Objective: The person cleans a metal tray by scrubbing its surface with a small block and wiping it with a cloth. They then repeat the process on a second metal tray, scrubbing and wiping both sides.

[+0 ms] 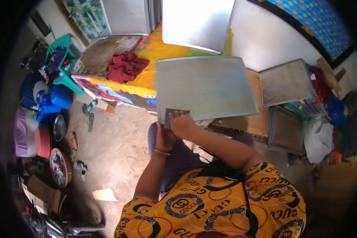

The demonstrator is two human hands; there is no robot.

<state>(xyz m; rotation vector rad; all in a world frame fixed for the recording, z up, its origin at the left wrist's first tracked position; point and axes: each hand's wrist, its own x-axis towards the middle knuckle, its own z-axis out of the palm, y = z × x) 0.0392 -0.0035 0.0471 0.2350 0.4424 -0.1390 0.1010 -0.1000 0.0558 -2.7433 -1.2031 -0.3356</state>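
A flat grey metal baking tray [206,85] lies tilted in front of me, its near edge above my lap. At its near left corner my left hand [165,139] grips the rim, thumb up along the edge and the other fingers mostly hidden. My right hand [181,124] presses a dark grey sheet of sandpaper [177,111] onto the tray's surface at that same corner. The fingers are bent over the sheet, close beside my left hand.
A maroon cloth [126,67] lies on a stained board [103,53] at the back left. Another shiny tray [196,23] leans upright behind. More trays [287,82] stand at the right. A green chair [61,59], basins and slippers are at the left.
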